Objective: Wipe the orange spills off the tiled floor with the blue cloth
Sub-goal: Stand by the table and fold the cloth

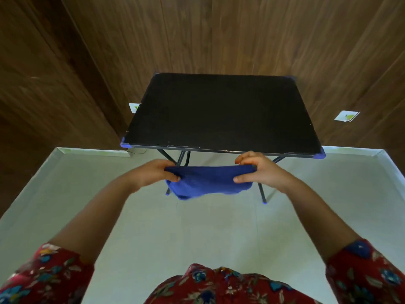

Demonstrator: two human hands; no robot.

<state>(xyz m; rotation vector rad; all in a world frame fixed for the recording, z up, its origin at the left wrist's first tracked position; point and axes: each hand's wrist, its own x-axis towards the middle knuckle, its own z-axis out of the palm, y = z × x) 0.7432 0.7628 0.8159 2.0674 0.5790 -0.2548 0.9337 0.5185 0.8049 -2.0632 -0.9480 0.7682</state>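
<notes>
**Grip.** The thumb and fingers of the left hand [156, 172] pinch the left end of the blue cloth [208, 181], with the thumb on the near face and the fingers behind it. The right hand [262, 170] pinches the right end the same way. Its thumb lies flat across the near face and its fingers curl over the top edge. Neither hand is released, and both grasp the cloth.

**Cloth position.** The cloth hangs in the air between the two hands, clear of every surface. Its top edge is drawn fairly taut and the lower part sags below the grip line. This two-point hold probably serves to spread or fold the cloth into a flat pad before use.

**Arms.** Both forearms extend forward at about the same height, with red floral sleeves [368, 273] at the elbows.

**Surroundings.** The cloth is held just in front of the near edge of a black folding table [221, 113], which stands against a wood-panelled wall [219, 36]. The pale tiled floor [197, 233] lies well below the hands.

**Task status.** No orange spills are visible on the floor area in view, so their location cannot be determined. Wiping has not begun. The next step likely requires locating the spills and lowering the cloth to the tiles.
</notes>
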